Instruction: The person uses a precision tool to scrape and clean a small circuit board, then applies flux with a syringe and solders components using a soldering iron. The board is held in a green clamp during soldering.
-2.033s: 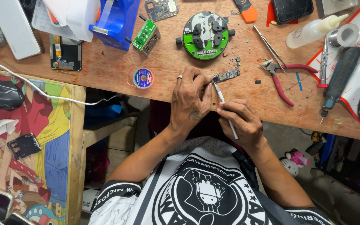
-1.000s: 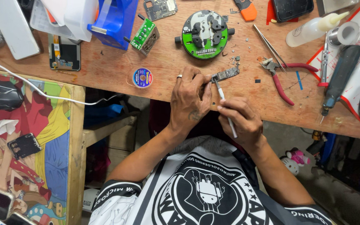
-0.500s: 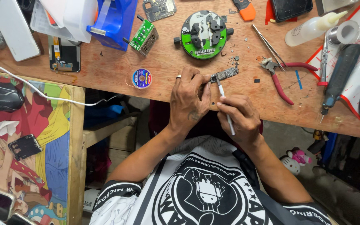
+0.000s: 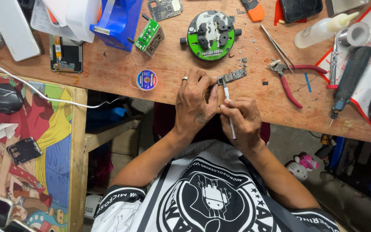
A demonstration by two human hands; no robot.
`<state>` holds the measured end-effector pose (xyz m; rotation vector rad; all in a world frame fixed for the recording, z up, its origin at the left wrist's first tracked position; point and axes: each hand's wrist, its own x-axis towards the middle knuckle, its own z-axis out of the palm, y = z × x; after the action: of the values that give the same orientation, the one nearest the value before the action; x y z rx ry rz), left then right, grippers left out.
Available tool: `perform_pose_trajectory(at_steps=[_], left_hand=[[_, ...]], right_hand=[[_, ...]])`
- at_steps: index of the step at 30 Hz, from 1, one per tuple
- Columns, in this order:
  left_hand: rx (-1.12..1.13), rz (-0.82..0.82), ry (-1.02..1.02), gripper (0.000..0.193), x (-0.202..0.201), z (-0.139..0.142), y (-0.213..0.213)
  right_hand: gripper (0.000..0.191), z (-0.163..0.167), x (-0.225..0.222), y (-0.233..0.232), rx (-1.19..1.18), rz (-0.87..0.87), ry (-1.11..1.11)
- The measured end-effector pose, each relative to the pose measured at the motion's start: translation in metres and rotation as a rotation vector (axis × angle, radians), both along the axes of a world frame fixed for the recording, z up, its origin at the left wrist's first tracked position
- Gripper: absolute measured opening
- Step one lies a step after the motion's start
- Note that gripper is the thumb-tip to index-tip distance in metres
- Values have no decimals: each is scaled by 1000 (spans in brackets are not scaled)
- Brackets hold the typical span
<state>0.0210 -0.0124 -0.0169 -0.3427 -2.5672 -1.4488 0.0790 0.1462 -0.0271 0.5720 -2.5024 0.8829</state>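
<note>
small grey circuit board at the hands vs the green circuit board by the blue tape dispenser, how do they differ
The small grey circuit board is narrow and dull grey; the green circuit board is wider and bright green. The grey one is pinned by the left hand while the right hand works a thin white-handled tool on its end; the green one sits untouched beside the blue tape dispenser. Both lie on the wooden bench.
</note>
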Motion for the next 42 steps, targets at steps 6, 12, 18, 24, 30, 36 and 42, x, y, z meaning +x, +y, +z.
perform_pose_trajectory(at_steps=[6, 12, 18, 24, 30, 36, 42], left_hand=[[10, 15, -4, 15, 0, 2, 2], [6, 16, -16, 15, 0, 1, 2], [2, 6, -15, 13, 0, 0, 2], [-8, 4, -14, 15, 1, 0, 1], [-16, 6, -10, 15, 0, -1, 2], [-24, 6, 13, 15, -1, -1, 1], [-9, -22, 3, 15, 1, -1, -2]], right_hand=[[23, -6, 4, -8, 53, -66, 6], [22, -7, 7, -11, 11, -73, 32], [20, -8, 6, -15, 16, -110, -1], [21, -9, 4, -17, -9, -121, 8], [22, -8, 6, -10, -31, -65, 55], [21, -7, 6, -12, -50, -72, 34], [19, -5, 6, -17, -52, -102, 5]])
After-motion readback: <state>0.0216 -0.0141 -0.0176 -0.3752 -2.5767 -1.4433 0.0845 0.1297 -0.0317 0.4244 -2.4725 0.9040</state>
